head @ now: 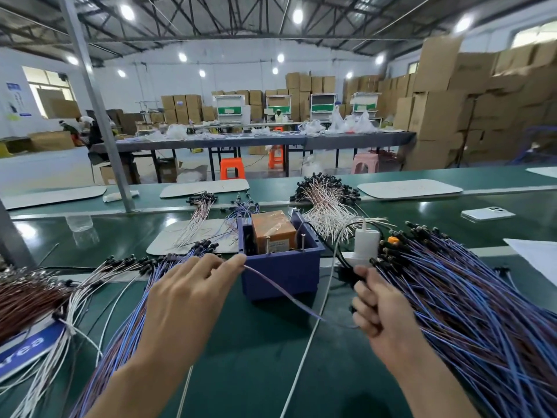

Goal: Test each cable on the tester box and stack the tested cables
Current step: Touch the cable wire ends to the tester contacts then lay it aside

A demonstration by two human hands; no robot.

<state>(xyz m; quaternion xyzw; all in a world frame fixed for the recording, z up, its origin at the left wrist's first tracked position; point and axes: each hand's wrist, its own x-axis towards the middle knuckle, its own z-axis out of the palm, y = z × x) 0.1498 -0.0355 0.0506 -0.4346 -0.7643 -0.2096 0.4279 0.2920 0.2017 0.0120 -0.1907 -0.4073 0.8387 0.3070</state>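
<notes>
The tester box (280, 276) is a dark blue plastic bin at the table's middle, with an orange block and two upright metal pins inside. My left hand (187, 294) pinches one end of a thin blue-brown cable (283, 292) at the box's front left corner. The cable runs down to the right toward my right hand (378, 306), whose fingers are curled beside the box's right side; what they hold is unclear. A big pile of blue-brown cables (470, 303) with black ends lies to the right. Another fan of such cables (132, 300) lies under my left forearm.
A white plug adapter (366, 244) on a power strip stands right of the box. White cables (328, 209) are heaped behind it, brown ones (24, 297) at far left. A phone (486, 213) lies at the right. A white cord (304, 351) crosses the green table (259, 357).
</notes>
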